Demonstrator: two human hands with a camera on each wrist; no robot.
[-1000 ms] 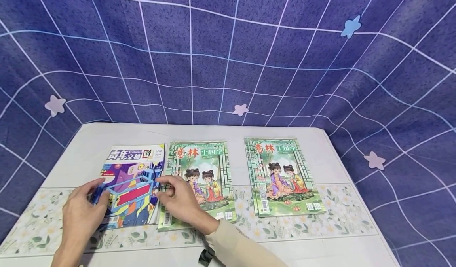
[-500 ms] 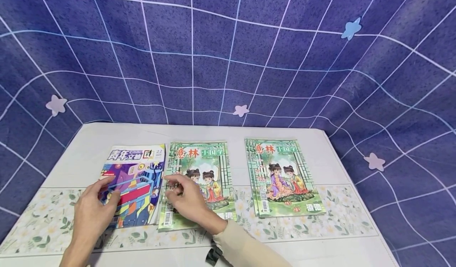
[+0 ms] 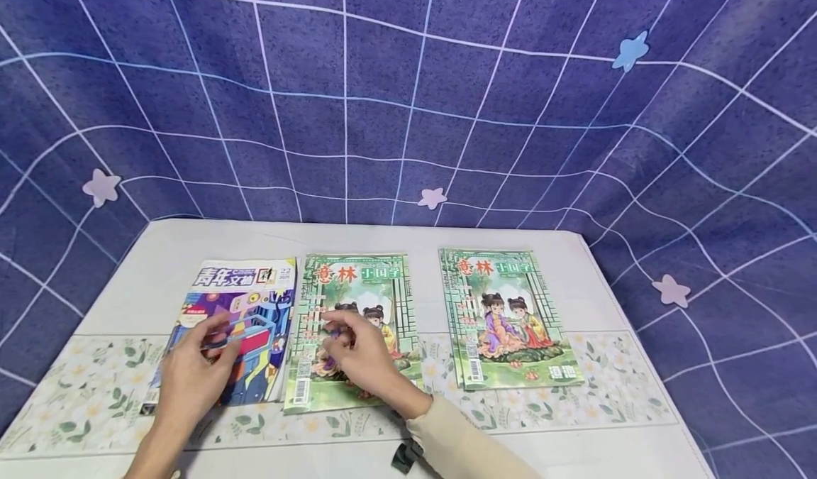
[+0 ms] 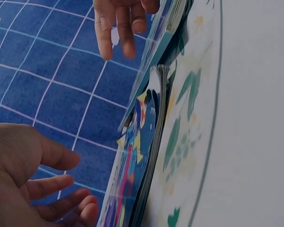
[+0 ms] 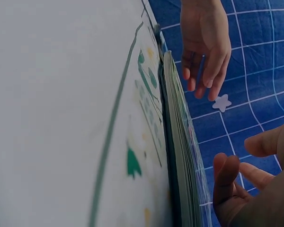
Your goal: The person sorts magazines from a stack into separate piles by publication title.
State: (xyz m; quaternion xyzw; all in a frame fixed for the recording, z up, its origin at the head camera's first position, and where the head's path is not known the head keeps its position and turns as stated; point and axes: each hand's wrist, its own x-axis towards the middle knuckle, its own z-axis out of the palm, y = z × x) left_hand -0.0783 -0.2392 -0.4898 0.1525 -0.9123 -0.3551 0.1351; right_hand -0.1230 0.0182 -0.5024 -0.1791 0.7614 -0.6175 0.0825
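Observation:
My left hand (image 3: 194, 365) hovers over the lower left of a purple and blue magazine (image 3: 239, 305), its fingers loosely bent and nothing between them. Over the middle stack of green magazines (image 3: 364, 273) is my right hand (image 3: 360, 351), also with relaxed fingers and no object in it. In the left wrist view a gap shows between the left hand (image 4: 42, 184) and the magazine's cover (image 4: 128, 175). The right wrist view likewise has the right hand (image 5: 255, 179) apart from the page edges (image 5: 180, 156). Both hands partly hide the covers beneath them.
Another green magazine stack (image 3: 517, 323), slightly fanned at its left edge, lies to the right. Everything rests on a white table (image 3: 574, 440) with a floral strip (image 3: 613, 372). A dark blue grid-patterned cloth (image 3: 383, 110) hangs behind and at the sides.
Both hands have shifted to the right above the covers, the right one from the gap between the magazines to over the middle stack. The magazines have stayed where they were.

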